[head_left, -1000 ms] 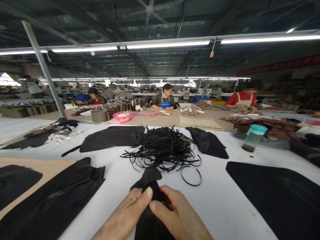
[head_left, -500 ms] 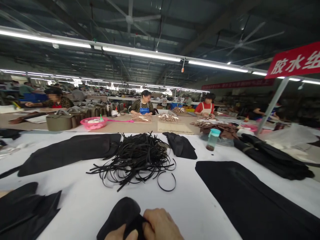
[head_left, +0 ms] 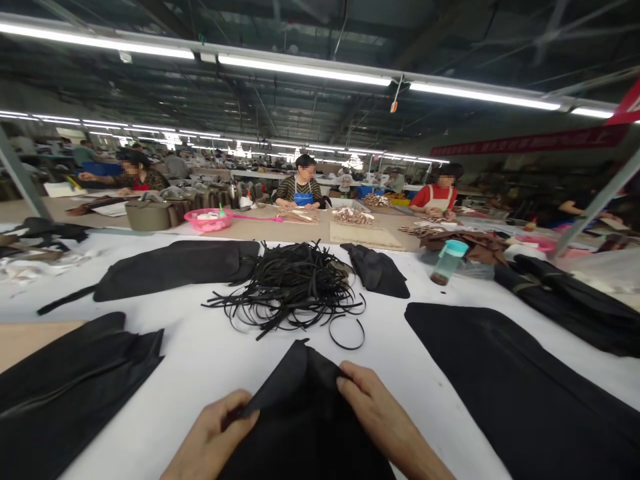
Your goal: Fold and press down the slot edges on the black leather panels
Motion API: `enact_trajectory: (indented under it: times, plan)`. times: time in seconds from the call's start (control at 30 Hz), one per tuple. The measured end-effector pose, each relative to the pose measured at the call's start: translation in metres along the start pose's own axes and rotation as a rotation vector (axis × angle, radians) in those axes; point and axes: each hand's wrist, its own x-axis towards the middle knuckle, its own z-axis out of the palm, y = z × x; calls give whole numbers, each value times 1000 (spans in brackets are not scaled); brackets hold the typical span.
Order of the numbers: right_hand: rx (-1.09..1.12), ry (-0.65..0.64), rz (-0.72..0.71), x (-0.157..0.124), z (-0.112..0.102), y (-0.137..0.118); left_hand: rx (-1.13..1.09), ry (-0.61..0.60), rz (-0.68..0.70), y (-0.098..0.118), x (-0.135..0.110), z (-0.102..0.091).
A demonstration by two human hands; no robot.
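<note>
Both my hands hold a black leather piece [head_left: 305, 413] at the near edge of the white table [head_left: 210, 360]. My left hand [head_left: 213, 437] pinches its left edge, fingers closed on it. My right hand [head_left: 377, 410] grips the upper right edge with the fingertips curled onto the material. The piece spreads out flat between the two hands, its rounded tip pointing away from me. Just beyond it lies a tangled heap of thin black straps [head_left: 293, 290], with one loose strap loop [head_left: 347, 331] nearest my right hand.
Black leather pieces lie at the left [head_left: 75, 380], the back left [head_left: 175, 267], the back middle [head_left: 377, 272] and the right [head_left: 515, 380]. A teal-capped bottle [head_left: 447, 261] stands at the back right. A pink basket [head_left: 207, 219] and several seated workers are at the tables behind.
My hands have moved apart and the black piece, bunched between them before, is now spread open. The camera has tilted and swung left again.
</note>
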Motion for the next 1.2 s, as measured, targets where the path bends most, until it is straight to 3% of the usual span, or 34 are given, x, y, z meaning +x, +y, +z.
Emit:
enact_trajectory:
  times: [0.17,0.3,0.43,0.57,0.7,0.8,0.9,1.1,1.2]
  plan:
    - [97,-141,-36,-3,8,-7,-172,-73,-9,20,8,9]
    - [160,-216,20,2,3,-2,-150,-9,22,29,6,13]
    - [66,-132,-1,11,5,-5,-134,35,97,30,8,24]
    - [-55,-37,-2,17,14,-24,-2,16,123,34,8,36]
    - [-189,33,-16,18,27,-36,151,98,166,45,2,37]
    - [-290,154,-62,18,33,-29,235,208,172,48,2,27]
    - [-378,289,-89,21,27,-14,243,309,90,42,7,9]
    - [-259,485,-12,20,-26,30,148,472,-96,10,12,-46]
    - [-187,518,77,14,-54,55,136,568,-117,-7,10,-71]
